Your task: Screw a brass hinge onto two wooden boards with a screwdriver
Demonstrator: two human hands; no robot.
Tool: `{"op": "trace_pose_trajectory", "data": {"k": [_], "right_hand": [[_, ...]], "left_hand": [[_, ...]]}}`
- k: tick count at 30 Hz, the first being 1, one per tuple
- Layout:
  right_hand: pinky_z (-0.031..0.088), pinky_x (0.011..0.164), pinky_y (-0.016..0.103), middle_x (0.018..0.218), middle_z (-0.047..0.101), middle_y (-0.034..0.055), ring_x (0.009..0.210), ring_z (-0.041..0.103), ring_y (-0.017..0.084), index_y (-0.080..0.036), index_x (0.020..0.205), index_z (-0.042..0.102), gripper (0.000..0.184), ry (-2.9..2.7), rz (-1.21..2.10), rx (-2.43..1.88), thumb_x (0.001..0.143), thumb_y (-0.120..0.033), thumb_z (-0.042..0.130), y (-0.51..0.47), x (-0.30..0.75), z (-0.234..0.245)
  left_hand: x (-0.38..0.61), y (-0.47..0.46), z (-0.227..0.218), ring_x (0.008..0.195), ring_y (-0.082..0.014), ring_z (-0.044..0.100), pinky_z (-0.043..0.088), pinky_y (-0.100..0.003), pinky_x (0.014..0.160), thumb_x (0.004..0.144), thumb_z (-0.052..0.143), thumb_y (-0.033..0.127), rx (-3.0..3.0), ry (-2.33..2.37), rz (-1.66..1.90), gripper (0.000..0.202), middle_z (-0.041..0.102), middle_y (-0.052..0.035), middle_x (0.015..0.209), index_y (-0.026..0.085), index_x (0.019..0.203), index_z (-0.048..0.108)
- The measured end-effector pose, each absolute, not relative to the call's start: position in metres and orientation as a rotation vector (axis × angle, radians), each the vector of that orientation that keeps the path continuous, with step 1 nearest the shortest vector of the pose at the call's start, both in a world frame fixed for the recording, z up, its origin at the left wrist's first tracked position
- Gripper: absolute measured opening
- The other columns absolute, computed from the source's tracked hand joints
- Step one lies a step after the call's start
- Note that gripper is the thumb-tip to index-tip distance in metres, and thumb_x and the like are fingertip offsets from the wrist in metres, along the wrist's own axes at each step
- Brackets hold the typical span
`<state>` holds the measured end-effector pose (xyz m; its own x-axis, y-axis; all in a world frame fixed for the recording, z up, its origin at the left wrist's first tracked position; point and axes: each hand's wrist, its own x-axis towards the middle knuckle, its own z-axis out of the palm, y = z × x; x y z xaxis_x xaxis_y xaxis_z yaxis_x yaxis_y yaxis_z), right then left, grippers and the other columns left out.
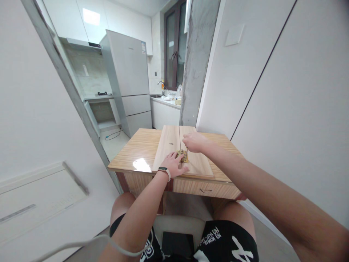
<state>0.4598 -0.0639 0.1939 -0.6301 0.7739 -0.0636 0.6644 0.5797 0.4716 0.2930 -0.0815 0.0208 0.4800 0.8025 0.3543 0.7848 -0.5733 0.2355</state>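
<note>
A brass-coloured hinge [185, 158] lies across the seam between two pale wooden boards [166, 134]. My left hand [174, 164] is spread flat over the boards, its fingertips resting on the hinge and holding nothing. Above the hinge's right leaf, my right hand [194, 142] is closed in a fist around what looks like a screwdriver [187, 149]. Only a short stretch of its thin shaft shows, pointing down at the hinge; the handle is hidden inside the fist. A small dark screw [171, 143] lies on the left board.
The boards rest on a wood-grain desk [131, 149] with a drawer [205, 190] at its front. A white wall [286, 102] stands close on the right. Past the desk are a fridge [133, 69] and a sink counter [165, 109]. A pale cable [106, 238] crosses near my left forearm.
</note>
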Motion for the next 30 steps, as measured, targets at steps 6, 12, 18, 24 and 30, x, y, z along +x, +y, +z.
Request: {"op": "trace_pose_trajectory", "data": {"k": [6,12,18,24,30], "right_hand": [[0.055,0.085,0.036,0.11,0.073,0.0214,0.103,0.072,0.03,-0.009,0.106,0.077,0.029,2.509,0.524,1.274,0.094,-0.02,0.053,-0.06,0.455,0.195],[0.054,0.087,0.035,0.114,0.074,0.0228,0.107,0.072,0.03,-0.011,0.112,0.076,0.027,2.411,0.418,1.438,0.094,-0.023,0.059,-0.061,0.445,0.2],[0.053,0.081,0.031,0.116,0.07,0.02,0.105,0.071,0.027,-0.01,0.124,0.065,0.032,2.53,0.395,1.311,0.094,-0.017,0.061,-0.061,0.456,0.196],[0.05,0.084,0.031,0.117,0.068,0.0178,0.108,0.069,0.026,-0.015,0.111,0.073,0.023,2.568,0.498,1.228,0.098,-0.022,0.056,-0.067,0.467,0.201],[0.049,0.085,0.031,0.119,0.071,0.017,0.11,0.069,0.026,-0.015,0.113,0.074,0.024,2.558,0.479,1.263,0.097,-0.025,0.058,-0.067,0.467,0.204]], "left_hand": [[0.294,-0.083,0.022,0.14,-0.038,0.043,0.037,-0.056,0.116,0.087,0.05,0.08,2.663,1.428,0.673,0.082,0.051,-0.0131,0.152,0.028,0.151,0.049],[0.294,-0.083,0.022,0.14,-0.0378,0.043,0.036,-0.057,0.117,0.087,0.05,0.08,2.649,1.421,0.678,0.082,0.051,-0.0126,0.152,0.028,0.151,0.05],[0.294,-0.081,0.02,0.14,-0.038,0.042,0.037,-0.058,0.116,0.087,0.051,0.081,2.65,1.416,0.681,0.083,0.051,-0.0125,0.152,0.029,0.152,0.048],[0.294,-0.082,0.02,0.141,-0.0385,0.042,0.037,-0.057,0.116,0.087,0.051,0.08,2.653,1.432,0.68,0.082,0.05,-0.0124,0.152,0.03,0.152,0.048],[0.293,-0.081,0.019,0.14,-0.0381,0.043,0.038,-0.056,0.116,0.087,0.051,0.08,2.662,1.419,0.681,0.082,0.051,-0.0123,0.152,0.029,0.152,0.049]]}}
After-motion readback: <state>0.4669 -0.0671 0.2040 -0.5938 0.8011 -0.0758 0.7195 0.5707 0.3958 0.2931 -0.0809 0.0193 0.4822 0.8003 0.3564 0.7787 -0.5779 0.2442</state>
